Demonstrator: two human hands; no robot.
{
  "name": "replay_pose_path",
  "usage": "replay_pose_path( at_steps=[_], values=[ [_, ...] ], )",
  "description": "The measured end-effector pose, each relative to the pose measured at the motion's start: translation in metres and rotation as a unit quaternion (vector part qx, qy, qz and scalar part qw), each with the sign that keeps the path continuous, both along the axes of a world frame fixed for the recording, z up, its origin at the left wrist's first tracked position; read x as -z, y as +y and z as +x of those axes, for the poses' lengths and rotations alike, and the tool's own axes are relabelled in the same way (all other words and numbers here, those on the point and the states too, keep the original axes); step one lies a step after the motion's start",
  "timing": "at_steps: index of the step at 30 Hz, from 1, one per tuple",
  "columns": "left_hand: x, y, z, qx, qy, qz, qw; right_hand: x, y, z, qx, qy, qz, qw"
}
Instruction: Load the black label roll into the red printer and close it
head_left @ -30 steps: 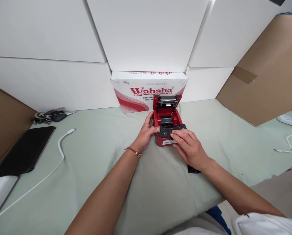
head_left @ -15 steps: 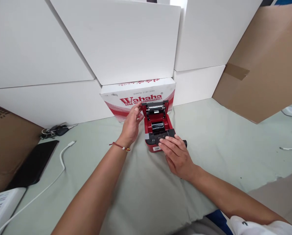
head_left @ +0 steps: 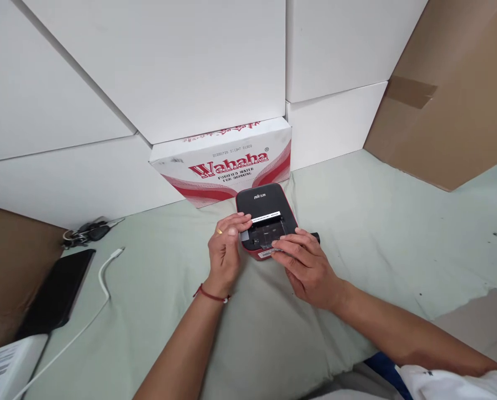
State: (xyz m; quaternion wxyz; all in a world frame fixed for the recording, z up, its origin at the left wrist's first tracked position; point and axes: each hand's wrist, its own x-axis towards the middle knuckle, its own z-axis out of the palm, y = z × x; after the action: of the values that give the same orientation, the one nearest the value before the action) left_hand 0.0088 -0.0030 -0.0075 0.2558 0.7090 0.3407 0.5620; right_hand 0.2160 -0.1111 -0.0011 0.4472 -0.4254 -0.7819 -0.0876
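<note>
A small red printer (head_left: 267, 216) with a black lid stands on the pale green cloth, its lid down. My left hand (head_left: 225, 253) rests against its front left corner, fingers curled on the lid's edge and a small label strip. My right hand (head_left: 304, 264) lies at the printer's front right, fingers stretched forward and pressed together on the front edge. A red string bracelet circles my left wrist.
A red-and-white Wahaha carton (head_left: 223, 161) stands just behind the printer, against stacked white boxes (head_left: 181, 66). A brown cardboard box (head_left: 452, 94) leans at the right. Keys (head_left: 88, 232), a black phone (head_left: 54, 294) and a white cable (head_left: 102, 278) lie at the left.
The printer's lid, open before, is now closed. My left hand came from the raised lid down to the front left corner. The right hand stayed at the front edge.
</note>
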Motion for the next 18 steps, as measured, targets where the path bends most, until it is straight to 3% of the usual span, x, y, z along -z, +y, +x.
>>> replay_pose_path(
  at_steps=[5, 9, 13, 18],
  values=[
    [0.005, 0.003, 0.001, 0.001, -0.002, -0.001, 1.0, -0.003, 0.001, 0.002, 0.009, -0.004, 0.008, 1.0],
    [0.006, 0.014, -0.008, 0.076, -0.066, -0.079, 0.992, -0.002, 0.002, 0.005, -0.005, -0.006, 0.008, 1.0],
    [0.006, 0.031, -0.008, 0.148, -0.148, -0.189, 0.959, 0.0, 0.003, 0.006, -0.019, 0.001, -0.006, 1.0],
    [0.016, 0.038, -0.004, 0.25, -0.206, -0.317, 0.891, 0.001, 0.004, 0.006, -0.019, 0.019, -0.014, 1.0]
  ],
)
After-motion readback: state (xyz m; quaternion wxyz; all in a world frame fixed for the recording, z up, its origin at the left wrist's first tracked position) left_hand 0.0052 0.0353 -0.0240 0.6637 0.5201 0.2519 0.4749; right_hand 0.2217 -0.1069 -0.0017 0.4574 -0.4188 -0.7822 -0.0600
